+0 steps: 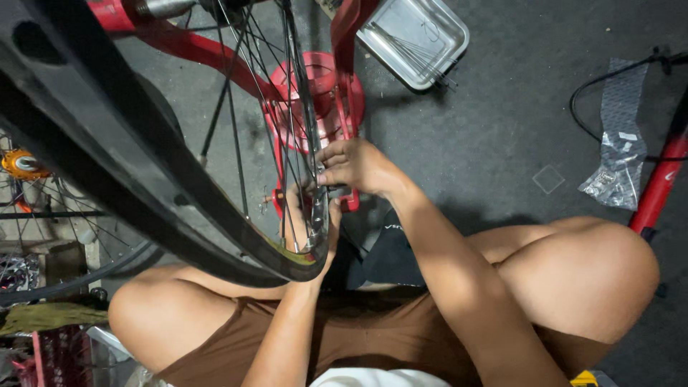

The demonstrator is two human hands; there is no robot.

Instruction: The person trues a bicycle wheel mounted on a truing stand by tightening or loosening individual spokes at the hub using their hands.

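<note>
Two hands meet at the bicycle wheel rim (pixel 215 215), mounted in a red truing stand (pixel 344 86). Left hand (pixel 304 222) cups the rim's lower edge at six o'clock; right hand (pixel 355 166) pinches a spoke nipple there. At one o'clock lies a metal tray (pixel 444 29) of spokes.

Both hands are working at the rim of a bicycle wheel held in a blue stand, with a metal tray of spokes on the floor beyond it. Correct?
Not quite: the stand is red, not blue, as the head view shows. The rest holds: left hand, right hand, rim, tray.
</note>
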